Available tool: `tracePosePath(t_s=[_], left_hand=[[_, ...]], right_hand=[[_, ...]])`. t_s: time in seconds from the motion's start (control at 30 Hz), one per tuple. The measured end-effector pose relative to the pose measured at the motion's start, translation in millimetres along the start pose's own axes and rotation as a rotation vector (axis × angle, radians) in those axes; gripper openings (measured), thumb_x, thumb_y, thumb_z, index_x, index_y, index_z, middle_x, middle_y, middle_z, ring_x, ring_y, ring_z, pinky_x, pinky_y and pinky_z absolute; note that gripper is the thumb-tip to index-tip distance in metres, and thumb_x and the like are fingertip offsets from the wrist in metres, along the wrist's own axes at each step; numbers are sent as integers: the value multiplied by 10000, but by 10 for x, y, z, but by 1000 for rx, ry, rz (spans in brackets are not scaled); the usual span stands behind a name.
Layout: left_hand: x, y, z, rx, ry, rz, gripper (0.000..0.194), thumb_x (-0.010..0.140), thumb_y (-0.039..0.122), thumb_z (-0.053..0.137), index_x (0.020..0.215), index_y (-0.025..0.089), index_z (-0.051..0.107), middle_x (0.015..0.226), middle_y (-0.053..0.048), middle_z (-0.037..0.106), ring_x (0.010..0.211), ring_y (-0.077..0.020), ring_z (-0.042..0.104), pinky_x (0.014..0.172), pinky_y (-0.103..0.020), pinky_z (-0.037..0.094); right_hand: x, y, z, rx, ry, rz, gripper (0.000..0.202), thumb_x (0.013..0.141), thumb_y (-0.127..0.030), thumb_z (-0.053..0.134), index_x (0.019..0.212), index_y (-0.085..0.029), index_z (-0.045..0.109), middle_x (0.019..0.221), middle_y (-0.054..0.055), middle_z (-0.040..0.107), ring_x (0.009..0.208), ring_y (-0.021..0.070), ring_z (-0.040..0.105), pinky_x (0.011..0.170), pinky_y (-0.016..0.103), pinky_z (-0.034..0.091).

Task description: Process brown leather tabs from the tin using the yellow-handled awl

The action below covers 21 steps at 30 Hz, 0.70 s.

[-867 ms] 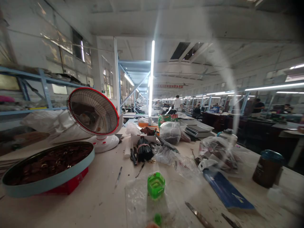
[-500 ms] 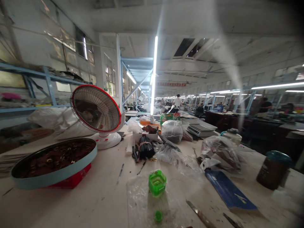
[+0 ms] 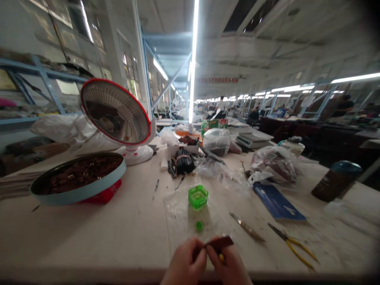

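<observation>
Head view, workbench [image 3: 89,237], near edge.

Item in hand: small dark brown strip [image 3: 219,242], thin and flat, possibly leather or card; material not certain. Held low at the bench's front edge, between both hands. Left hand [image 3: 184,264] closed, fingertips pinching the strip's left end; right hand [image 3: 229,266] closed on it from below and right, with something yellow showing at the fingers, kind unclear. Handling, by judgement: light, slightly flexible, not fragile, not slippery; best pinched at the ends or edges, as it is now.

Containers and contents:
- Round blue-rimmed tin tray [image 3: 86,189], left of centre, propped on a red box [image 3: 102,196]; filled with many small dark brown pieces.
- Green plastic cup [image 3: 198,196], small and faceted, standing on a clear plastic sheet [image 3: 181,221] just beyond the hands; contents not visible. A green cap [image 3: 199,226] lies near it.
- Dark jar with blue lid [image 3: 337,181], far right; lid on, contents hidden.
- Clear plastic bags [image 3: 218,141], further back, holding dark goods.

Loose tools, right of hands: metal blade [image 3: 246,227], yellow-handled pliers [image 3: 292,244], blue booklet [image 3: 277,202].

Also: red-rimmed heater dish [image 3: 115,111], rear left.
</observation>
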State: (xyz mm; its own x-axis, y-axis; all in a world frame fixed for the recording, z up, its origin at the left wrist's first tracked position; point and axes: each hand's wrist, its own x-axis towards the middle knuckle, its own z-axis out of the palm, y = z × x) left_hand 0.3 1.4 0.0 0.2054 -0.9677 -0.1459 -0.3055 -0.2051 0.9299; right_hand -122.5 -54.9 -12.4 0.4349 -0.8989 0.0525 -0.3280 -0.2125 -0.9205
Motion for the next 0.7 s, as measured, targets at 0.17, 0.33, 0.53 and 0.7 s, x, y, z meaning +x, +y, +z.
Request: tracePosePath(t_s=[0.17, 0.33, 0.53, 0.7], left_hand=[[91, -200, -18, -187, -19, -38, 147, 709, 299, 459, 680, 156, 447, 571, 40, 379, 543, -87, 329, 522, -228, 280], [173, -391, 18, -292, -110, -127, 224, 734, 362, 510, 701, 156, 427, 573, 48, 408, 517, -70, 354, 513, -215, 304], [272, -468, 37, -292, -60, -113, 168, 743, 304, 488, 694, 152, 438, 568, 53, 371, 529, -69, 318, 514, -216, 280], [366, -525, 23, -384, -16, -142, 170, 728, 308, 489, 681, 159, 423, 552, 57, 350, 521, -72, 300, 522, -216, 271]], right_hand=[[111, 223, 113, 210, -160, 105, 366, 716, -486, 512, 758, -131, 589, 723, 56, 599, 680, 148, 516, 631, 267, 413], [182, 461, 158, 440, -246, 246, 347, 698, -485, 587, 733, -149, 506, 537, -61, 378, 469, 46, 286, 421, 198, 228], [237, 598, 196, 605, -292, 316, 403, 741, -503, 569, 630, -168, 375, 477, -80, 335, 418, 30, 255, 393, 190, 185], [371, 716, 103, 581, -146, 220, 364, 812, -511, 477, 714, -161, 491, 575, -39, 478, 504, 59, 423, 483, 201, 338]])
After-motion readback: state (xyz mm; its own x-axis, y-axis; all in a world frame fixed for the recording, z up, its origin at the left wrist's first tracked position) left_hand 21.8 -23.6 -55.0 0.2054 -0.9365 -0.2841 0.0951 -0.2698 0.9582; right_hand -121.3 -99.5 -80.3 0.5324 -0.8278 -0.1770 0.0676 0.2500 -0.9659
